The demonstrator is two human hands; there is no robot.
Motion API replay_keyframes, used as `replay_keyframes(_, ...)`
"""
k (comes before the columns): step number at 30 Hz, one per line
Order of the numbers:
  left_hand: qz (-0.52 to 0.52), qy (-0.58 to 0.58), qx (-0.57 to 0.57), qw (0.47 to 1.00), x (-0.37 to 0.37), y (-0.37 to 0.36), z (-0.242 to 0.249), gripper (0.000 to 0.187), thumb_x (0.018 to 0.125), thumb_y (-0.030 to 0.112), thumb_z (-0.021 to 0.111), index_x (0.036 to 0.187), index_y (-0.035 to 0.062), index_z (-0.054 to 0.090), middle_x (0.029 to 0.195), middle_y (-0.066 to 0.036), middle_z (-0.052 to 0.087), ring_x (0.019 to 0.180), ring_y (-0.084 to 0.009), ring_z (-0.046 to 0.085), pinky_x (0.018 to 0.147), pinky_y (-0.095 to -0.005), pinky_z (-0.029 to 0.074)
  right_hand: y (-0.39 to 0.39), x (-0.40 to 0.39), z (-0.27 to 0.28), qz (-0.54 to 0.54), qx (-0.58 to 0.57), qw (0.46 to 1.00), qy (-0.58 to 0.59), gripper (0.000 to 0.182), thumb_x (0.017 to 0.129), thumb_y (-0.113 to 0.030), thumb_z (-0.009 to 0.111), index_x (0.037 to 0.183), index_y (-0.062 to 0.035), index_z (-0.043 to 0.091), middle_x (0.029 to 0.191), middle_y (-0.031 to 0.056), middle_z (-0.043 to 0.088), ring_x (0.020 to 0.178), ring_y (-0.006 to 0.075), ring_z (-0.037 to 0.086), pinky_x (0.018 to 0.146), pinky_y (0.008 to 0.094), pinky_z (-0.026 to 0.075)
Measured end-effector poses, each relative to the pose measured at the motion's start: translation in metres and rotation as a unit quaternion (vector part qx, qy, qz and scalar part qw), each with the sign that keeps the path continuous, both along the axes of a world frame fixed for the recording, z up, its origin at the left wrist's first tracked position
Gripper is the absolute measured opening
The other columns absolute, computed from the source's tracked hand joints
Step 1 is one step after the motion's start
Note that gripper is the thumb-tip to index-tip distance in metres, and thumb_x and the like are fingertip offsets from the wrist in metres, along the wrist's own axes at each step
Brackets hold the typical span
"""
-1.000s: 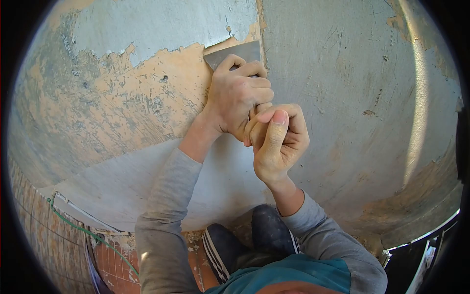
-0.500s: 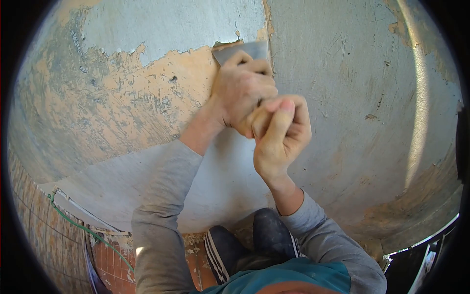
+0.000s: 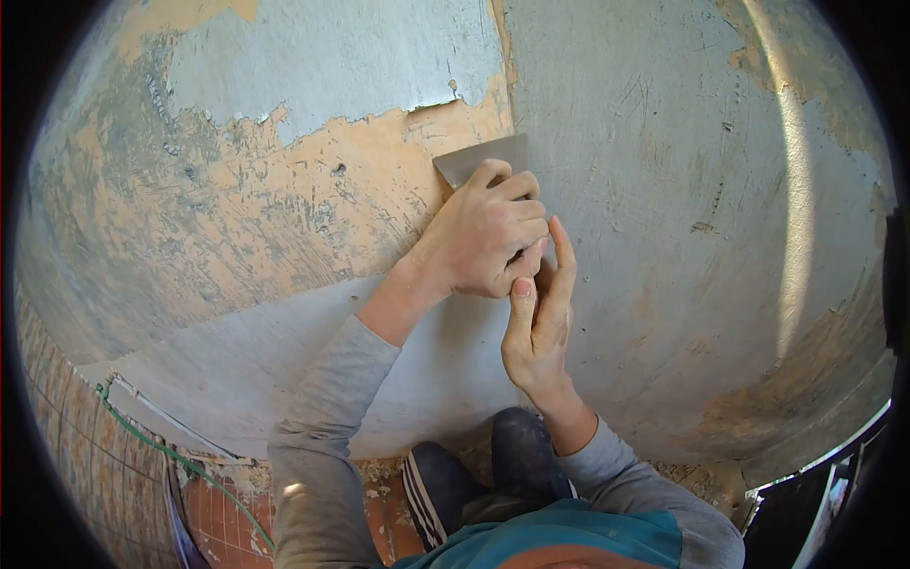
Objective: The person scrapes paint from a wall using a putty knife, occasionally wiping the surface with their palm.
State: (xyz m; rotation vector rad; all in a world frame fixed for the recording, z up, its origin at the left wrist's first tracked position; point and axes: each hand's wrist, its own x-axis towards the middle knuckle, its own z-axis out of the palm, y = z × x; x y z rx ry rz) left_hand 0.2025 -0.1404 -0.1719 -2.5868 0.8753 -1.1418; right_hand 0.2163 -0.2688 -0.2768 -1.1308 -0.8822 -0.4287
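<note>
My left hand (image 3: 488, 232) is closed around a putty knife (image 3: 488, 156), its wide metal blade pointing up the wall and the handle hidden in my fist. The blade lies over the bare orange patch (image 3: 379, 142), below the ragged edge of the pale blue-grey paint (image 3: 332, 66). Its right corner overlaps the vertical seam beside the grey wall section. Just under my left fist, my right hand (image 3: 540, 332) is cupped at the handle end, thumb and a finger stretched upward beside it.
Scratched grey wall (image 3: 626, 190) spreads to the right, crossed by a bright strip of sunlight (image 3: 794, 209). A green hose (image 3: 180, 458) runs across the lower left. My knees (image 3: 521, 446) are close to the wall, above a reddish tiled floor (image 3: 223, 507) with debris.
The putty knife has come down from the paint edge, where a small dark gap shows. My right hand has moved lower, and its curled fingers have straightened.
</note>
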Motion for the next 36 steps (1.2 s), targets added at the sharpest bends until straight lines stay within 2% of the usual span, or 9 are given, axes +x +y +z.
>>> replay_keyframes(1, -0.017, 0.004, -0.009, 1.000, 0.002, -0.001, -0.002, 0.017, 0.084, 0.019, 0.064, 0.069, 0.0111, 0.064, 0.074, -0.003, 0.063, 0.093, -0.0210, 0.061, 0.086, -0.0390, 0.042, -0.004, -0.010, -0.003, 0.129, -0.002, 0.986, 0.106, 0.052, 0.110, -0.016, 0.043, 0.156, 0.0035, 0.031, 0.082, 0.0038, 0.055, 0.070, 0.0101, 0.047, 0.065, 0.0239, 0.040)
replay_keyframes(2, -0.033, 0.009, -0.017, 0.999, 0.003, 0.000, -0.003, 0.013, 0.083, 0.019, 0.066, 0.072, 0.0113, 0.065, 0.075, -0.003, 0.063, 0.093, -0.0213, 0.061, 0.086, -0.0385, 0.042, 0.005, -0.008, -0.018, 0.172, 0.039, 0.974, 0.141, 0.054, 0.111, -0.018, 0.043, 0.159, 0.0022, 0.026, 0.073, -0.0029, 0.047, 0.064, 0.0058, 0.040, 0.061, 0.0214, 0.035)
replay_keyframes(6, -0.061, -0.105, -0.037, 0.992, -0.014, 0.004, 0.020, 0.005, 0.081, 0.016, 0.071, 0.084, 0.0119, 0.070, 0.080, -0.005, 0.065, 0.093, -0.0219, 0.061, 0.086, -0.0365, 0.043, -0.012, -0.001, -0.028, 0.183, -0.019, 0.977, 0.108, 0.051, 0.112, -0.019, 0.044, 0.157, 0.0015, 0.033, 0.074, -0.0041, 0.043, 0.066, 0.0043, 0.039, 0.061, 0.0218, 0.034)
replay_keyframes(8, 0.054, -0.276, -0.002, 0.960, -0.033, 0.011, 0.047, 0.013, 0.080, 0.019, 0.077, 0.090, 0.0127, 0.073, 0.085, -0.004, 0.067, 0.090, -0.0220, 0.062, 0.083, -0.0360, 0.044, -0.011, 0.001, -0.036, 0.191, -0.004, 0.975, 0.109, 0.049, 0.113, -0.023, 0.041, 0.155, 0.0000, 0.038, 0.075, -0.0041, 0.044, 0.064, 0.0046, 0.039, 0.059, 0.0214, 0.034)
replay_keyframes(11, 0.211, -0.308, 0.004, 0.928, -0.047, 0.023, 0.076, 0.020, 0.079, 0.027, 0.082, 0.092, 0.0140, 0.074, 0.089, -0.002, 0.068, 0.086, -0.0207, 0.061, 0.080, -0.0350, 0.045, -0.011, -0.001, -0.037, 0.198, 0.004, 0.975, 0.097, 0.047, 0.113, -0.023, 0.041, 0.154, 0.0000, 0.042, 0.077, -0.0043, 0.045, 0.064, 0.0048, 0.040, 0.058, 0.0214, 0.034)
replay_keyframes(19, 0.205, -0.252, 0.079, 0.942, -0.040, 0.042, 0.097, 0.008, 0.088, 0.022, 0.075, 0.087, 0.0142, 0.074, 0.083, 0.006, 0.069, 0.078, -0.0137, 0.060, 0.078, -0.0324, 0.042, 0.019, -0.002, -0.009, 0.197, -0.014, 0.976, 0.095, 0.046, 0.109, -0.015, 0.048, 0.152, -0.0020, 0.047, 0.072, -0.0043, 0.044, 0.063, 0.0046, 0.038, 0.058, 0.0236, 0.034)
replay_keyframes(27, 0.223, -0.278, 0.121, 0.926, -0.043, 0.032, 0.102, 0.009, 0.091, 0.024, 0.072, 0.087, 0.0158, 0.074, 0.082, 0.006, 0.067, 0.080, -0.0133, 0.062, 0.077, -0.0327, 0.043, 0.040, -0.001, 0.026, 0.140, 0.016, 0.988, 0.059, 0.041, 0.107, -0.013, 0.050, 0.145, 0.0023, 0.053, 0.091, 0.0169, 0.072, 0.072, 0.0106, 0.061, 0.068, 0.0291, 0.049)
replay_keyframes(33, 0.223, -0.258, 0.144, 0.929, -0.050, 0.030, 0.113, 0.009, 0.092, 0.024, 0.072, 0.088, 0.0155, 0.073, 0.081, 0.006, 0.066, 0.079, -0.0139, 0.062, 0.076, -0.0325, 0.042, 0.040, -0.009, 0.037, 0.164, 0.000, 0.983, 0.086, 0.040, 0.106, -0.013, 0.052, 0.142, 0.0034, 0.056, 0.105, 0.0285, 0.074, 0.094, 0.0239, 0.074, 0.081, 0.0345, 0.055)
replay_keyframes(36, 0.214, -0.262, 0.152, 0.929, -0.048, 0.031, 0.111, 0.009, 0.092, 0.023, 0.072, 0.088, 0.0147, 0.072, 0.082, 0.006, 0.067, 0.079, -0.0142, 0.062, 0.076, -0.0321, 0.041, 0.049, -0.008, 0.042, 0.150, 0.022, 0.987, 0.060, 0.039, 0.106, -0.012, 0.052, 0.142, 0.0035, 0.056, 0.103, 0.0280, 0.074, 0.093, 0.0238, 0.075, 0.081, 0.0337, 0.055)
